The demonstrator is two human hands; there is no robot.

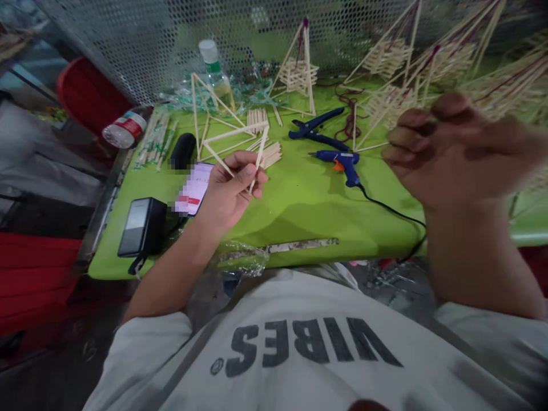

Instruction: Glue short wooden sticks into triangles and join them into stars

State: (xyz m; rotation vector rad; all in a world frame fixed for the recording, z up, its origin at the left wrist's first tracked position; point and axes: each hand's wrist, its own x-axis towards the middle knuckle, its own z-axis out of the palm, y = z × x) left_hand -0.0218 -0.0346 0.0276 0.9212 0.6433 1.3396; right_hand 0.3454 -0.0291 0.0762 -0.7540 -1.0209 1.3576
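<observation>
My left hand [226,197] is closed on one corner of a frame of pale wooden sticks [235,132], pinching it between thumb and fingers above the green table. My right hand [449,148] is raised on the right, blurred, its palm in view and fingers loosely curled apart from the thumb; nothing shows in it. On the table between the hands lie a blue glue gun [342,161] with an orange trigger and dark blue cutters [319,130]. Bundles of short sticks [272,154] lie just past my left hand. Another stick frame [196,114] stands behind it.
Finished-looking stick pyramids with woven middles [299,77] stand along the back and right. A bottle [218,74], wrapped sticks [154,140], a phone [194,185] and a black box [141,228] occupy the left. The glue gun's cord [394,212] runs to the front edge.
</observation>
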